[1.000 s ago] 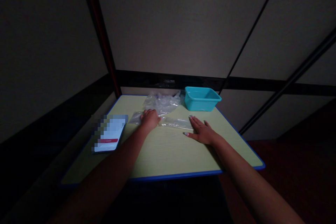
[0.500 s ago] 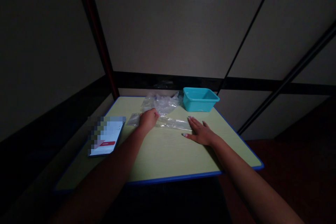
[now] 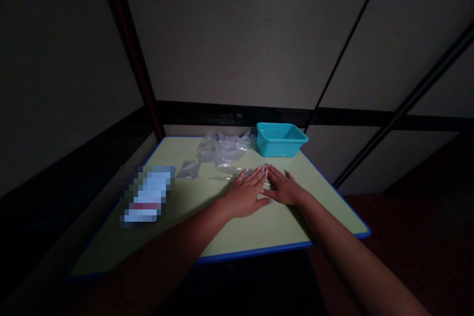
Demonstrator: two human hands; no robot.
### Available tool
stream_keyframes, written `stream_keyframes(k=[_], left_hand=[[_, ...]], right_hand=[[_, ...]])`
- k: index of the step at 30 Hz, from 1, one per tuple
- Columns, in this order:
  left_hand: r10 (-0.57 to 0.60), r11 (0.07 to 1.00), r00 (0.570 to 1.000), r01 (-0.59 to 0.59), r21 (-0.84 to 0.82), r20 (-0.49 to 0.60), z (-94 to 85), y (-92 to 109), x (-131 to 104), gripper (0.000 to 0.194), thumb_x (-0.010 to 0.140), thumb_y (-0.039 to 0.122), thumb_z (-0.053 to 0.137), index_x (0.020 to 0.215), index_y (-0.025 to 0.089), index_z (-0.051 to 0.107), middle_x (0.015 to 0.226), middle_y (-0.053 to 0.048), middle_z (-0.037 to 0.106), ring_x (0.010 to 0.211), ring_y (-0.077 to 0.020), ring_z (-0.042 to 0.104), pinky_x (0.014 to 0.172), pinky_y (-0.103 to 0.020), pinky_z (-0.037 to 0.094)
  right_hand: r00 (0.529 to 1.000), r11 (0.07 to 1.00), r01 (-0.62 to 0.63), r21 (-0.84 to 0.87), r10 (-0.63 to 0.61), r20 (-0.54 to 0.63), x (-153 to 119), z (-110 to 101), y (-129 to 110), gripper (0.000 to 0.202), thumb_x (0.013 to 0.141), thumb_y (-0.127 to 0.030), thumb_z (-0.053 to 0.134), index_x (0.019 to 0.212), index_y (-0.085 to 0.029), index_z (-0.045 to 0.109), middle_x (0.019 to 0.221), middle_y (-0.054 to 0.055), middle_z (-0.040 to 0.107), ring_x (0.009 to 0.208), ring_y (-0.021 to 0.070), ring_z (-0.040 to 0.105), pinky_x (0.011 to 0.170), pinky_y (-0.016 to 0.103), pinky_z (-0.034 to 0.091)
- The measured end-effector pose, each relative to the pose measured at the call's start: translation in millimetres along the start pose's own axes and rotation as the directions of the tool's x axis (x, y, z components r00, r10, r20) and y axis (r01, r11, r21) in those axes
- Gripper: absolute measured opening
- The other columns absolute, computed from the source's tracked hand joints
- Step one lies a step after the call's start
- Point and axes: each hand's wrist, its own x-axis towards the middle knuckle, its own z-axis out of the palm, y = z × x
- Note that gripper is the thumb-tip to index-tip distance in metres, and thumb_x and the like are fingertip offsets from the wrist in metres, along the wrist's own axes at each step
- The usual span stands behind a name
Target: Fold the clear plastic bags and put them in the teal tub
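My left hand (image 3: 245, 194) lies flat on a clear plastic bag (image 3: 224, 176), fingers stretched toward the right. Beside it my right hand (image 3: 283, 188) is flat too, its fingers spread and its fingertips close to those of the left. Both hands cover much of the bag, so its right end is hidden. Behind them rests a crumpled heap of clear plastic bags (image 3: 225, 147). A small clear plastic packet (image 3: 188, 170) lies to the left of the hands, apart from them.
A turquoise plastic basket (image 3: 280, 148) stands at the back right of the pale yellow table (image 3: 222, 237), which has a blue edge. At the left lies a flat device with a lit screen (image 3: 150, 192), partly blurred out. A panelled wall (image 3: 229, 49) rises behind the table.
My left hand has opened from its closed grip on the plastic and moved right, coming down flat beside my right hand. The right hand has stayed in place.
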Motion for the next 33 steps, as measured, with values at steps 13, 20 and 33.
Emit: stream_keyframes(k=[13, 20, 33], left_hand=[[-0.077, 0.997, 0.995, 0.078, -0.01, 0.07, 12.8, -10.5, 2.7, 0.075, 0.09, 0.06, 0.011, 0.142, 0.007, 0.024, 0.148, -0.017, 0.021, 0.138, -0.0243, 0.014, 0.111, -0.041, 0.008], [-0.111, 0.994, 0.99, 0.112, -0.011, 0.084, 12.8, -11.0, 1.8, 0.076, 0.09, 0.06, 0.012, 0.141, 0.006, 0.027, 0.147, -0.019, 0.021, 0.138, -0.0261, 0.014, 0.11, -0.043, 0.011], [-0.199, 0.979, 0.973, 0.203, -0.021, 0.119, 8.7, -18.5, -2.4, 0.073, 0.089, 0.061, 0.016, 0.143, 0.012, 0.025, 0.149, -0.014, 0.016, 0.138, -0.0245, 0.01, 0.109, -0.048, 0.011]], right_hand=[[1.0, 0.999, 0.001, -0.039, -0.002, -0.003, -0.3, 1.0, 0.5, 0.083, 0.082, -0.064, 0.03, 0.146, -0.017, 0.004, 0.151, 0.007, 0.006, 0.139, 0.0246, 0.008, 0.106, 0.057, 0.011], [1.0, 0.999, 0.005, -0.038, -0.005, -0.008, -0.7, -0.2, -0.4, 0.085, 0.081, -0.065, 0.033, 0.146, -0.018, 0.005, 0.151, 0.008, 0.008, 0.139, 0.0257, 0.008, 0.106, 0.057, 0.011], [1.0, 1.0, 0.004, -0.026, -0.005, -0.019, 1.0, 3.1, 3.4, 0.085, 0.081, -0.067, 0.032, 0.146, -0.019, 0.004, 0.151, 0.008, 0.007, 0.138, 0.0257, 0.009, 0.106, 0.057, 0.01]])
